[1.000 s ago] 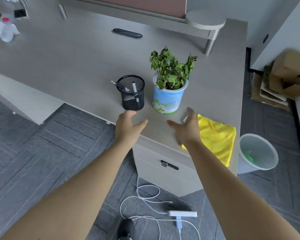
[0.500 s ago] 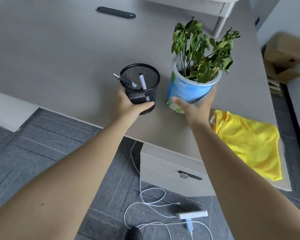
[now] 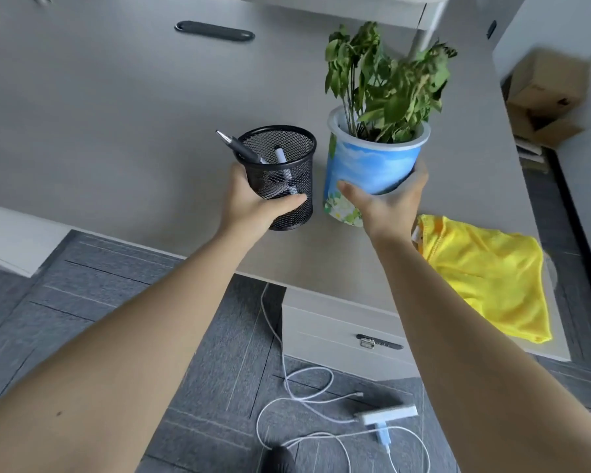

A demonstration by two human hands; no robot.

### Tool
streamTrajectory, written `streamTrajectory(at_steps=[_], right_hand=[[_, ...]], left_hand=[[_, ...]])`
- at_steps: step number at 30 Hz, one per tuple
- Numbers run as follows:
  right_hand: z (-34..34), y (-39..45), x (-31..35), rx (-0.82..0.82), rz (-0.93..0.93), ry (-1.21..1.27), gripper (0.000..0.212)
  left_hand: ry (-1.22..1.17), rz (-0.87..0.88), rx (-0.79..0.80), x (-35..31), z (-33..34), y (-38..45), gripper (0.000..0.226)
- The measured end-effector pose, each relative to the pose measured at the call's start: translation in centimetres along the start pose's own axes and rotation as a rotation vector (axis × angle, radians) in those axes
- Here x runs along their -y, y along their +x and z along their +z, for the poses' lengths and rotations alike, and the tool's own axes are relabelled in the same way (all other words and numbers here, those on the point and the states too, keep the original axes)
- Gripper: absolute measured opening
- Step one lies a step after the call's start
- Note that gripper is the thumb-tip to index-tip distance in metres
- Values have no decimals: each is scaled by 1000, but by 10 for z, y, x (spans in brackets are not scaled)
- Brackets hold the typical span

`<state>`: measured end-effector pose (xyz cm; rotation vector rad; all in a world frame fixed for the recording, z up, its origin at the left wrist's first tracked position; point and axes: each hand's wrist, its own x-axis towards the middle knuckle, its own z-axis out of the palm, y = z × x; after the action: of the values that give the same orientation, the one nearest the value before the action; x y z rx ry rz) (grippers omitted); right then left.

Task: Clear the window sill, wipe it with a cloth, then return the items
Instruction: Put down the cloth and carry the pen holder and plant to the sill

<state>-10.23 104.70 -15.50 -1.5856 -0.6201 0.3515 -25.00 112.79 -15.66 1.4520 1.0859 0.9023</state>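
My left hand (image 3: 253,203) grips a black mesh pen holder (image 3: 282,172) with pens in it, thumb wrapped across its front. My right hand (image 3: 386,199) holds a blue and white plant pot (image 3: 369,162) with a leafy green plant (image 3: 382,83), thumb in front and fingers behind. The pot is tilted and looks lifted off the grey desk (image 3: 116,114). A crumpled yellow cloth (image 3: 485,271) lies on the desk's near right corner, just right of my right wrist.
A drawer unit (image 3: 338,336) stands under the desk. White cables and a power strip (image 3: 386,416) lie on the grey floor. Cardboard boxes (image 3: 543,97) sit at the far right. A black cable slot (image 3: 215,30) is set in the desk top.
Both hands reached forward from open and closed round the pen holder and the pot. The pot now tilts and rises from the desk; the view has moved closer.
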Motion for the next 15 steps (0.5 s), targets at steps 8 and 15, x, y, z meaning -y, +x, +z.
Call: streamTrajectory(at_steps=[8,15], right_hand=[[-68,-12,57,-31,-61,10,59],[-197,-53,86,-237,-17,-39,70]], left_hand=[[33,62,118,-65,16,-36,79],[44,112,277,-110,96,-108,84]])
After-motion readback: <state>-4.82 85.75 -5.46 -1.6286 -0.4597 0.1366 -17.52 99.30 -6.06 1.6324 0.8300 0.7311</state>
